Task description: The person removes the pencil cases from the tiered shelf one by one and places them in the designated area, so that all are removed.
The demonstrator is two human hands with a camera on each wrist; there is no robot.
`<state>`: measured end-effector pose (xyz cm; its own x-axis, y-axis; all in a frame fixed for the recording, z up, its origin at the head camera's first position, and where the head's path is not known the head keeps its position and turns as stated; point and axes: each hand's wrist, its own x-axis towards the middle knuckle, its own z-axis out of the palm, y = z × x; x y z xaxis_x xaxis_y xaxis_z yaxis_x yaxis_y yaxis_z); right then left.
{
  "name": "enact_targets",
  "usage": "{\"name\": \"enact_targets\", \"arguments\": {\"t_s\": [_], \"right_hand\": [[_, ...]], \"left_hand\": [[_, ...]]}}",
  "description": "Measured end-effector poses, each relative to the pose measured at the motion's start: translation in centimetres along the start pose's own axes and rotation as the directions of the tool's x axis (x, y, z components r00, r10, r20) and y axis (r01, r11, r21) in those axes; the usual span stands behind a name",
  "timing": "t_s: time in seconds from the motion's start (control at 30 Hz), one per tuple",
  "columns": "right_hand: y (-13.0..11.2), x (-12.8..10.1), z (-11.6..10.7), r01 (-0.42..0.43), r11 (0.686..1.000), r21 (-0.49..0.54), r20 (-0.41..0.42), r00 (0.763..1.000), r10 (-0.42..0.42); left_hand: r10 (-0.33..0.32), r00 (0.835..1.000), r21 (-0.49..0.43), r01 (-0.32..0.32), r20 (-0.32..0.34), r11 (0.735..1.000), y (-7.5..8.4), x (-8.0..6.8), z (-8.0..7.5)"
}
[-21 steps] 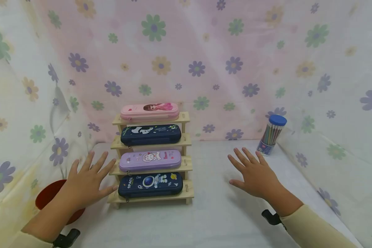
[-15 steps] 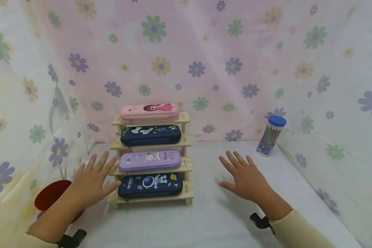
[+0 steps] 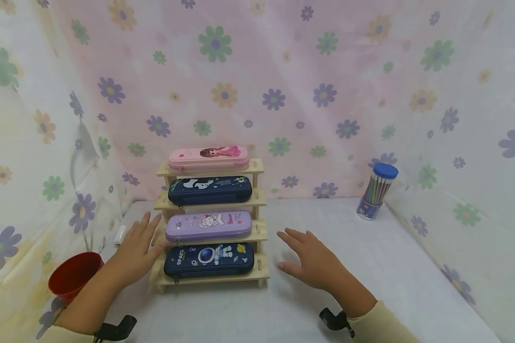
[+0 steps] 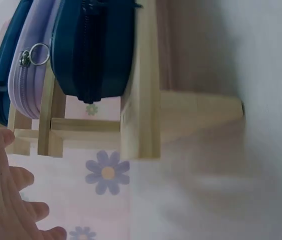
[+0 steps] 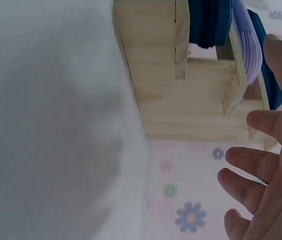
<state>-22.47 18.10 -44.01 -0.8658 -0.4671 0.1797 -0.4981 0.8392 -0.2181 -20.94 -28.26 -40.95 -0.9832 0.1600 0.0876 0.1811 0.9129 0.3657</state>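
In the head view, we see both hands nearer the wooden rack (image 3: 261, 275) than half a second ago. The right hand (image 3: 315, 261) has swung well inward toward nine o'clock; the left hand (image 3: 134, 253) has edged toward three. Their fingers are extended and neither grips anything. We read this as an approach, with both hands now flanking the rack. The pink doll pencil case (image 3: 209, 159), navy panda pencil case (image 3: 210, 191), lilac bunny pencil case (image 3: 209, 226) and navy space pencil case (image 3: 209, 260) sit one per shelf. From the rack, a red bowl (image 3: 75, 274) stands at eight o'clock (perhaps a pot; the forearm hides part of it), tightening that side. The pencil tub (image 3: 368, 208) is at three, well apart, leaving us more room on the white cloth (image 3: 283, 309) there.

In the left wrist view, the left hand's spread fingers run from nine to seven o'clock, beside the shelf ends; we cannot tell whether any touch. The lilac case's zip slider (image 4: 25, 58) faces us at ten.

In the right wrist view, the right hand's fingers show at three to five o'clock, holding nothing. The shelf ends jut at one, so we would mind those corners.
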Motion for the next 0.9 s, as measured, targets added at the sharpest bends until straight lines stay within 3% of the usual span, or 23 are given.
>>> {"name": "enact_targets", "arguments": {"t_s": [0.1,0.23,0.37,0.6,0.8,0.9], "right_hand": [[-0.9,0.4,0.6,-0.010,0.999,0.038,0.016,1.000,0.010],[-2.0,0.8,1.2,-0.030,0.994,0.101,0.034,0.999,0.027],[-3.0,1.0,1.7,-0.037,0.986,0.164,0.048,0.998,0.029],[-4.5,1.0,2.4,-0.037,0.972,0.232,-0.030,0.999,0.045],[-4.8,0.8,3.4,-0.024,0.957,0.290,-0.012,1.000,0.029],[-5.2,0.8,3.6,-0.008,0.956,0.293,0.002,1.000,0.007]], "left_hand": [[-0.014,1.000,-0.130,0.014,0.006,0.991,-0.2,0.2,0.3],[-0.038,0.999,-0.229,0.038,0.006,0.973,-0.4,0.4,0.8],[-0.092,0.996,-0.338,0.088,0.006,0.937,-0.3,0.6,1.3],[-0.182,0.983,-0.547,0.163,0.021,0.821,0.3,0.8,2.2],[-0.226,0.973,-0.720,0.194,0.053,0.667,0.3,1.0,3.7],[-0.253,0.965,-0.734,0.216,0.062,0.644,0.3,1.0,4.3]]}}
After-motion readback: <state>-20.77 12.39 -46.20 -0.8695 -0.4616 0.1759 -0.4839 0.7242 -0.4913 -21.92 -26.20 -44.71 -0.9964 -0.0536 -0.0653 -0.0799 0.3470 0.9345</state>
